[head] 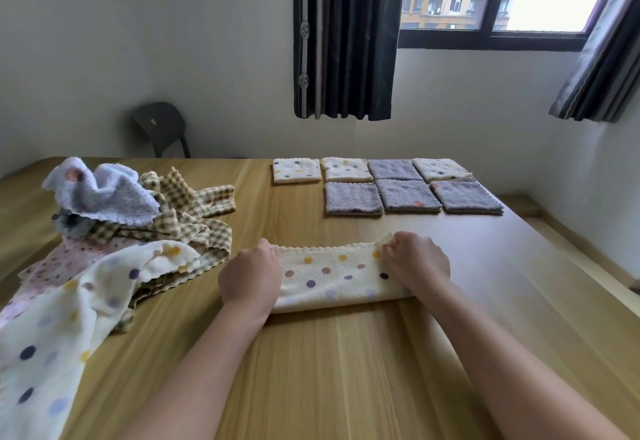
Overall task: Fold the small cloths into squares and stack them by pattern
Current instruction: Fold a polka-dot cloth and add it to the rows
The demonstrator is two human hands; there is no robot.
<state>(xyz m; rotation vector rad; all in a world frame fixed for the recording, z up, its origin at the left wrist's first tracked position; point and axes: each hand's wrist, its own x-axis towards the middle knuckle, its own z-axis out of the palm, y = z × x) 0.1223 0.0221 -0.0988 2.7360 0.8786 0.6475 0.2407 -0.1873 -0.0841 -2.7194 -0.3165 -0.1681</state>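
Several unfolded cloths sit in a heap [114, 232] on the left side of the wooden table [346, 370]. A loose cream spotted cloth [52, 318] is nearest. A pink spotted cloth [65, 259] lies partly under it. Checked cloths [194, 197] and a crumpled pale blue cloth [104, 194] lie toward the back. A dark chair [161, 128] stands beyond the table.

At centre front, just right of the heap, a cream dotted cloth [332, 277] lies doubled into a long band, its scalloped edges on the far side. The left hand [251, 277] pinches the far edge at the band's left end with curled fingers. The right hand [417, 265] pinches the right end the same way.

Further back and right, well apart from the band, seven folded squares [408, 195] lie in two rows. The back row is cream, cream, grey, cream. The front row is three grey.
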